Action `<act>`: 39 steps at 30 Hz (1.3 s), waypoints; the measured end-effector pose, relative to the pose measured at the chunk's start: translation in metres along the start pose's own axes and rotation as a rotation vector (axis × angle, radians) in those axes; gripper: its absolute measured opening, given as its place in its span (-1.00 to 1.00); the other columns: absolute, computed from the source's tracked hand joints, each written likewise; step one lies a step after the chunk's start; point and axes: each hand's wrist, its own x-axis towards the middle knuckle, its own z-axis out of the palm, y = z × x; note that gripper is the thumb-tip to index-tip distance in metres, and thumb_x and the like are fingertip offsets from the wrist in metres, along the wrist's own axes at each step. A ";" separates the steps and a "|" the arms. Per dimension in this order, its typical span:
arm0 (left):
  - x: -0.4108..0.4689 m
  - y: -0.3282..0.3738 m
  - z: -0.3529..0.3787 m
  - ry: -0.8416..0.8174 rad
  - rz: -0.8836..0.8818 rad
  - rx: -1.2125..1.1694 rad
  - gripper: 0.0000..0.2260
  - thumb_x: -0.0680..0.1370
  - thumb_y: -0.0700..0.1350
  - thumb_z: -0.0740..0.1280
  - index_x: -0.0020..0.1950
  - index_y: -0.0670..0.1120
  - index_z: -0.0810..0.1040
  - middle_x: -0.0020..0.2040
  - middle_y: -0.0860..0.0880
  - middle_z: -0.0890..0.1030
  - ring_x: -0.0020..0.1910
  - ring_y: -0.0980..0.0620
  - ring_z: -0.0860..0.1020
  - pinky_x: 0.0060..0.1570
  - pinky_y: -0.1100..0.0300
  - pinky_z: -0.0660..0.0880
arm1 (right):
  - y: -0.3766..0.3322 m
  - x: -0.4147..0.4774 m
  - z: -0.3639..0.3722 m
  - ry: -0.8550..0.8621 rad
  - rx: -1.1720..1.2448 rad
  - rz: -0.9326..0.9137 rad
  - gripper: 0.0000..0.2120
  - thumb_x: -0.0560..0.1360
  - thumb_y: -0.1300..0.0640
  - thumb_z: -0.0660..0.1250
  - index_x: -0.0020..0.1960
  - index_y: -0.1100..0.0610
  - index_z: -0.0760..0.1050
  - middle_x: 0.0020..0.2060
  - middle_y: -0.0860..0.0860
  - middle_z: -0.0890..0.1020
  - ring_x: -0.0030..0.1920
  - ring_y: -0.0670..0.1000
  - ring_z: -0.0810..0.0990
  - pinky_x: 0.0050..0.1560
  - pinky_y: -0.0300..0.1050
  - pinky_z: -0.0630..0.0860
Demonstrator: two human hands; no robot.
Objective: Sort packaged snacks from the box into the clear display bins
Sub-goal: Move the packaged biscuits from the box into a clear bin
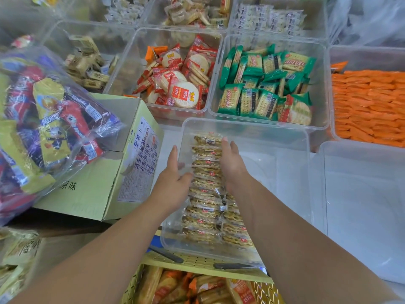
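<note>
A person's two hands flanked a row of packaged biscuits (206,163) standing on edge in a clear bin (263,126), the nearest of the display bins. The row ran lengthwise away from the person along the bin's left side, its long axis roughly in line with both forearms.

The left hand (173,178) lay at the row's left, fingers straight and pointing forward beside the bin's left wall, thumb reaching toward the packets. Whether those fingers sat inside or outside the clear wall could not be told. The right hand (232,167) was inside the bin, fingers straight and flat against the row's right face. Neither hand curled round a packet; both looked to be pressing the row from its two sides.

The packets lay directly between the palms, so any squaring or squeezing would likely act across the row, not along it. The right hand appeared in closer contact. A shorter second row (234,229) sat just beside the first at the near end, under the right forearm.

A green cardboard box (98,189) stood to the left. Bins of red-wrapped crackers (182,84), green-wrapped crackers (263,84) and orange packets (368,106) sat beyond.
</note>
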 end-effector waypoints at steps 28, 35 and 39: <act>-0.228 -0.069 -0.108 0.488 0.236 0.182 -0.67 0.56 0.08 0.34 0.28 0.01 0.61 0.14 0.20 0.53 0.21 0.06 0.50 0.21 0.05 0.42 | 0.045 -0.171 0.018 0.008 -0.736 -0.843 -0.69 0.56 -0.14 0.33 0.18 0.02 0.63 0.15 -0.05 0.64 0.23 0.03 0.54 0.10 -0.17 0.36; -0.310 -0.176 -0.190 0.652 -0.026 0.285 -0.61 0.50 0.06 0.36 0.20 -0.15 0.66 0.01 -0.09 0.64 -0.01 -0.14 0.60 0.07 -0.03 0.53 | 0.097 -0.296 0.153 -0.475 -1.030 -1.263 -0.63 0.53 -0.16 0.30 0.21 0.03 0.60 0.22 0.02 0.58 0.27 0.08 0.43 0.34 -0.04 0.36; -0.322 -0.246 -0.231 0.528 -0.298 0.318 -0.56 0.55 0.00 0.49 0.36 -0.14 0.55 0.21 -0.20 0.59 0.25 -0.25 0.54 0.25 -0.05 0.45 | 0.128 -0.321 0.203 -0.539 -1.154 -1.413 -0.65 0.53 -0.14 0.31 0.11 0.09 0.64 0.12 0.05 0.60 0.24 0.09 0.47 0.35 -0.02 0.35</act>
